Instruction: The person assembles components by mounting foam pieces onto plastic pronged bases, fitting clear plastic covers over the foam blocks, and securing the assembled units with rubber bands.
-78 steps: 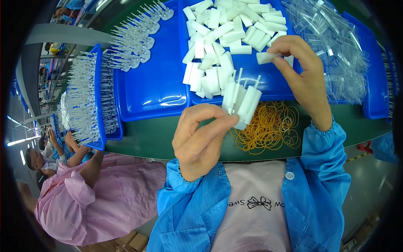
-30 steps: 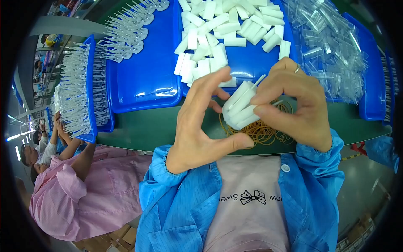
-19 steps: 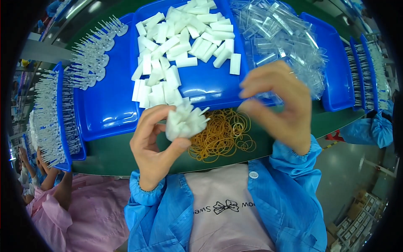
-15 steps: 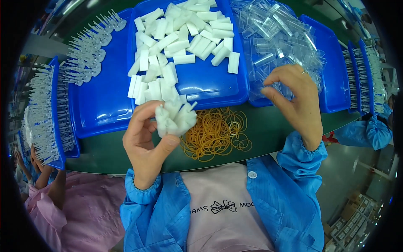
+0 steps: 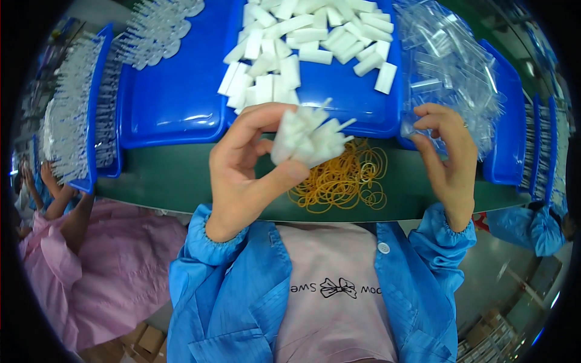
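My left hand [image 5: 254,163] is closed around a bunch of white pieces with thin prongs [image 5: 308,136], held above the table with the prongs pointing up and right. My right hand [image 5: 448,151] is curled in a pinch at the near edge of a heap of clear plastic sleeves [image 5: 448,72]. Whatever lies between its thumb and fingertips is too transparent to make out against the heap. Below and right of the left hand, a pile of yellow rubber bands [image 5: 339,184] lies on the green tabletop [image 5: 175,178].
A blue tray [image 5: 339,91] holds many white blocks [image 5: 302,36]. Left of it, another blue tray [image 5: 169,115] bears rows of white pronged pieces [image 5: 157,30]. More pronged pieces fill upright blue trays at both sides. A person in a pink garment [image 5: 115,254] sits at left.
The whole view has shifted, with the trays now higher and further right. My left hand with its white bunch is nearer the rubber bands and my right hand. The right hand keeps its pinch.
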Available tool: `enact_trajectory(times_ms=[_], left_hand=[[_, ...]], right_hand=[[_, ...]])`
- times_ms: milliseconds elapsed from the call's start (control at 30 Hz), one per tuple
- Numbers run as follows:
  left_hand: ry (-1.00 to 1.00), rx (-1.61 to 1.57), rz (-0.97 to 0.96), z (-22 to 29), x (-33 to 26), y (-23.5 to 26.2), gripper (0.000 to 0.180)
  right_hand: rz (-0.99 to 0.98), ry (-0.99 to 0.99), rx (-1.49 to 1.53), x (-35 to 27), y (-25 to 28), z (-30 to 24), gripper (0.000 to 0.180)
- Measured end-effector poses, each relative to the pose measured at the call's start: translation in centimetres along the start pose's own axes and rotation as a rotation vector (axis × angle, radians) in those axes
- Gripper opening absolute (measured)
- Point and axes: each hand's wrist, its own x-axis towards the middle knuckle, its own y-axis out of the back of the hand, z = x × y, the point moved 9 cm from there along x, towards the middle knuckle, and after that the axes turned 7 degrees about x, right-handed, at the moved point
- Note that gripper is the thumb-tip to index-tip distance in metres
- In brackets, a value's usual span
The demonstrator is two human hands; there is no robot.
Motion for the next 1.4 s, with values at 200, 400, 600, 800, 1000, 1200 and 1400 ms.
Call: enact_trajectory(times_ms=[200, 400, 600, 800, 1000, 1200, 1400], left_hand=[[0.001, 0.013, -0.009, 0.1, -0.3, -0.6, 0.050], [0.006, 0.068, 0.004, 0.1, -0.6, -0.2, 0.051], [-0.095, 0.278, -0.054, 1.3, -0.7, -1.6, 0.051], [-0.123, 0.276, -0.049, 2.1, -0.7, -2.2, 0.050], [-0.378, 0.355, 0.128, 3.7, -2.1, -1.8, 0.040], [-0.390, 0.494, 0.051, 4.0, -1.8, -2.2, 0.028], [-0.448, 0.529, 0.113, 4.5, -2.0, -1.8, 0.027]], right_hand=[[-0.121, -0.047, -0.017, -0.5, -3.2, 1.5, 0.022], [0.158, 0.003, 0.192, 0.1, 0.8, -1.3, 0.029], [0.254, 0.242, 1.056, -0.5, 1.2, -4.6, 0.041], [0.215, 0.152, 0.883, -0.2, -1.0, -5.1, 0.035], [0.184, 0.085, 1.006, -0.1, -1.1, -5.5, 0.027], [0.186, -0.015, 1.027, -0.5, -1.4, -4.8, 0.028], [0.162, -0.093, 0.956, -1.3, -1.4, -3.4, 0.033]])
